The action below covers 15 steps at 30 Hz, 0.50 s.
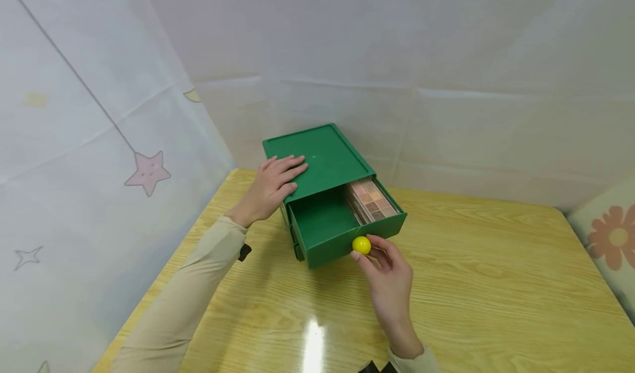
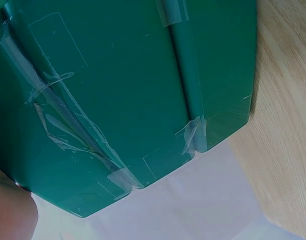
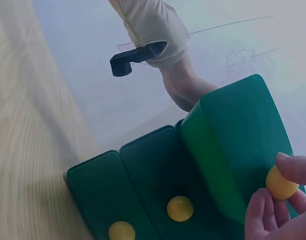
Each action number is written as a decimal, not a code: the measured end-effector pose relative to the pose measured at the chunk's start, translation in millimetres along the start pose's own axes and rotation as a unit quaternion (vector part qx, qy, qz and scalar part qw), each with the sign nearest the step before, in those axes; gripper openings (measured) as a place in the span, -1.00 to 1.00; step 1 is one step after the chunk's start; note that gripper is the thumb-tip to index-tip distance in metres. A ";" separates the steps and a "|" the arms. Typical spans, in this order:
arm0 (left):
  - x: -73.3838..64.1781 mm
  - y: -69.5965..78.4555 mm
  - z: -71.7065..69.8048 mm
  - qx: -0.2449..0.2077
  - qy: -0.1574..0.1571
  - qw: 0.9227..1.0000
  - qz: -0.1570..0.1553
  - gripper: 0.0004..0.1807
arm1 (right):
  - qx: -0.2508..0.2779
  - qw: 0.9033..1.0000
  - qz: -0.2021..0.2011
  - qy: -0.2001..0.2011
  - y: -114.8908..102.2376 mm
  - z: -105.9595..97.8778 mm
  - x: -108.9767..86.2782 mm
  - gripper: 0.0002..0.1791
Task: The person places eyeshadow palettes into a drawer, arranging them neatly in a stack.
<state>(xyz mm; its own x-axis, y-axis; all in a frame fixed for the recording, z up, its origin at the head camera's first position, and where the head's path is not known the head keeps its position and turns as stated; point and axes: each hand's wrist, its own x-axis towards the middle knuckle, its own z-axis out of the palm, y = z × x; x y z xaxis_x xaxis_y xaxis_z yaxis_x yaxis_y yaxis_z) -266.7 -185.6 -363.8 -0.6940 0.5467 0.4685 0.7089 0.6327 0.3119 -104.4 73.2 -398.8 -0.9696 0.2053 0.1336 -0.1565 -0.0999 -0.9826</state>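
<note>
A green drawer cabinet [image 1: 322,155] stands on the table with its top drawer [image 1: 324,246] pulled out. My right hand [image 1: 389,276] pinches the round yellow knob [image 1: 361,245] on that drawer's front between thumb and fingers. On the cabinet's top, near its left front corner, my left hand [image 1: 273,188] rests flat with fingers spread. Inside the drawer, along its right side, stand makeup palettes [image 1: 372,199] with small colour squares; the left part shows bare green floor. Two lower drawers [image 3: 153,165] with yellow knobs [image 3: 180,208] are closed in the right wrist view.
The wooden table [image 1: 476,285] extends to the right of the cabinet and in front of it. A pale cloth backdrop [image 1: 446,130] hangs behind and at the left. Clear tape [image 2: 68,120] runs along the cabinet's side seams.
</note>
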 end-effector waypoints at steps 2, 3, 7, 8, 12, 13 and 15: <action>0.5 0.3 0.4 0.001 0.000 1.000 0.000 -0.50 | -0.005 1.000 0.010 0.002 0.6 2.3 5.2 -0.60; 0.9 0.5 0.7 0.000 0.000 1.000 0.001 -0.50 | -0.008 1.000 0.015 0.003 1.0 3.5 8.1 -0.60; 1.8 0.9 2.1 0.000 0.000 1.000 0.001 -0.50 | -0.011 1.000 0.024 0.007 3.8 10.2 21.2 -0.61; 2.0 0.9 2.4 0.000 0.001 1.000 0.000 -0.50 | -0.011 1.000 0.026 0.008 4.2 12.5 24.8 -0.61; 1.9 0.5 3.6 0.001 0.001 1.000 -0.005 -0.50 | -0.001 1.000 0.028 0.008 4.8 22.6 39.2 -0.60; 1.9 0.4 3.9 0.000 0.001 1.000 -0.005 -0.50 | 0.002 1.000 0.028 0.007 4.8 25.2 42.8 -0.60; 2.0 1.0 3.8 -0.002 0.000 1.000 -0.007 -0.50 | 0.011 1.000 0.029 0.005 4.8 30.0 49.4 -0.59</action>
<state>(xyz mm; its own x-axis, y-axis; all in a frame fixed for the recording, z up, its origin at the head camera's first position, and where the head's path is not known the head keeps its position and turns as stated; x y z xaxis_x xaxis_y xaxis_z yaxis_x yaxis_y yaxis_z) -267.9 -181.8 -365.7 -0.7044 0.5372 0.4639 0.6990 0.6388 0.3216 -158.7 53.7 -393.0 -0.9750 0.2090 0.0754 -0.1048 -0.1330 -0.9856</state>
